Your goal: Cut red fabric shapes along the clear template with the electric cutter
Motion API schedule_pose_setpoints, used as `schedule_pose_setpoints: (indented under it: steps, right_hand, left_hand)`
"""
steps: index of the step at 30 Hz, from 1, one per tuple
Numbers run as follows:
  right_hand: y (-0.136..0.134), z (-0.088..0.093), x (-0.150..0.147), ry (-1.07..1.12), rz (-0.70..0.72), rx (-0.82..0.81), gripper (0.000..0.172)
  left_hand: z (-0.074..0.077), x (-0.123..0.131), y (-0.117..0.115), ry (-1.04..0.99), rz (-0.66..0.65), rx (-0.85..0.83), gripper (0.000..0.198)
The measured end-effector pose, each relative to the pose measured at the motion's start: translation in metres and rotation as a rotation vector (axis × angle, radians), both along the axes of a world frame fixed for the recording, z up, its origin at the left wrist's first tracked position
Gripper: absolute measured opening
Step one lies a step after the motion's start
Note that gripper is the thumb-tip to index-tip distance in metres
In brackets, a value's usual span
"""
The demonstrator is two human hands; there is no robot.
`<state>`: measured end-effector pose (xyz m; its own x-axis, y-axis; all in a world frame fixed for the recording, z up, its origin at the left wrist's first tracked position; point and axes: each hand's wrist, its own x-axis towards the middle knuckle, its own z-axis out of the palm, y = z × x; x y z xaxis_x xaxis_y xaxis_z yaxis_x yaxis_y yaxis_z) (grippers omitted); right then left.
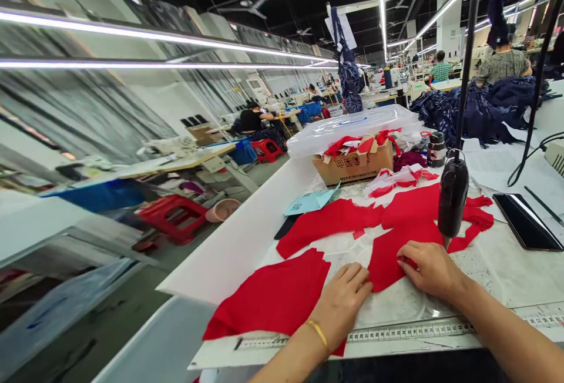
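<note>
Logged from my station: left hand [339, 306] and right hand [429, 268], both open, not gripping, pressed flat on cut red fabric pieces [273, 295], on a white table [220, 259], in a sewing workshop [264, 101].

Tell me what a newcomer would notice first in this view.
Bright red fabric pieces spread across the white table catch the eye first, with the left hand and right hand pressing on them near the table's edge. Just beyond the hands, a black upright machine stands over the cloth. Farther back sits a cardboard box of red scraps.
</note>
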<state>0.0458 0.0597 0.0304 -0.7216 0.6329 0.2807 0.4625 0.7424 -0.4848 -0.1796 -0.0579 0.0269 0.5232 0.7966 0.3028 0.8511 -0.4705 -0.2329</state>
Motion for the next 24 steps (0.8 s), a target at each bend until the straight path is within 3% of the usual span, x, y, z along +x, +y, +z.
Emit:
schedule_pose_setpoints:
  steps: [6,11,14,18,20,24]
  right_hand:
    - [-0.014,0.002,0.057,-0.004,-0.024,-0.015,0.02]
    - [-0.01,0.002,0.122,-0.015,-0.292,-0.047,0.031]
    - [-0.01,-0.006,0.149,-0.073,-0.367,-0.067,0.035]
    - [-0.015,-0.028,0.179,-0.102,-0.437,-0.084,0.043]
    - [-0.018,-0.039,0.191,-0.124,-0.454,-0.113,0.048]
    - [-0.026,-0.05,0.201,-0.091,-0.622,0.018,0.051]
  left_hand:
    - [0.003,-0.039,-0.032,0.081,0.128,0.098,0.056]
    - [-0.014,-0.018,-0.042,-0.015,0.127,-0.019,0.081]
    - [-0.031,0.005,-0.044,-0.128,0.148,-0.065,0.09]
    - [-0.039,0.029,-0.044,-0.257,0.156,-0.134,0.086]
    - [-0.033,0.038,-0.044,-0.268,0.133,-0.22,0.076]
    - [-0.018,0.054,-0.043,-0.282,0.129,-0.269,0.057]
